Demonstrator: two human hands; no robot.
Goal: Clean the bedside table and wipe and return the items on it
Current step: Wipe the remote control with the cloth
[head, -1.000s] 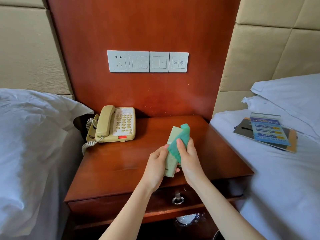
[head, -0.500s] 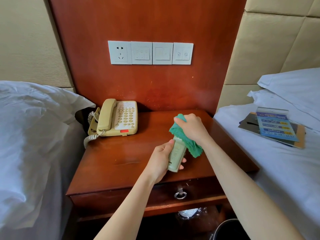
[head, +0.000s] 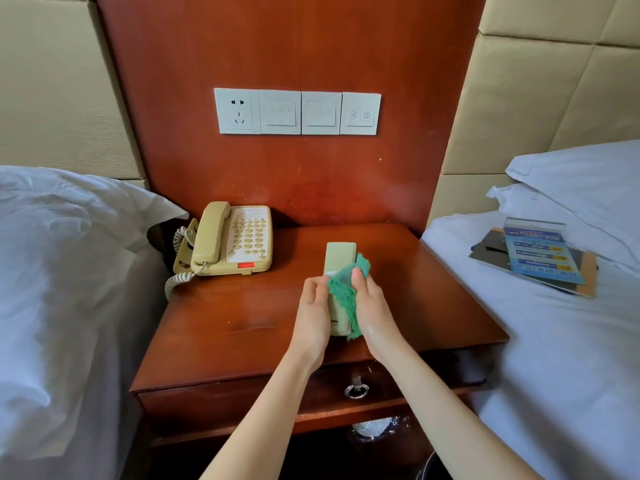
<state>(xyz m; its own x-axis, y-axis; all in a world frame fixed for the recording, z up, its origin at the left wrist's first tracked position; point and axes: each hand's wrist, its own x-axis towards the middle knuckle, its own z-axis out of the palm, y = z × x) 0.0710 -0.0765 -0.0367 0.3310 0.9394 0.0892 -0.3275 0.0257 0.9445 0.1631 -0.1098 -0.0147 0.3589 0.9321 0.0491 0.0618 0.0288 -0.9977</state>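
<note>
Over bedside table (head: 214, 327), right hand (head: 372, 303) drew cloth (head: 343, 292) down remote (head: 339, 261).

Wooden wall panel (head: 294, 46) between padded beige headboards (head: 52, 81).

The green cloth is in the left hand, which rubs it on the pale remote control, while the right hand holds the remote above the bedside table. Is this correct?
Not quite: the hands are swapped. In the head view the right hand presses the green cloth against the pale remote control, and the left hand holds the remote above the bedside table.
</note>
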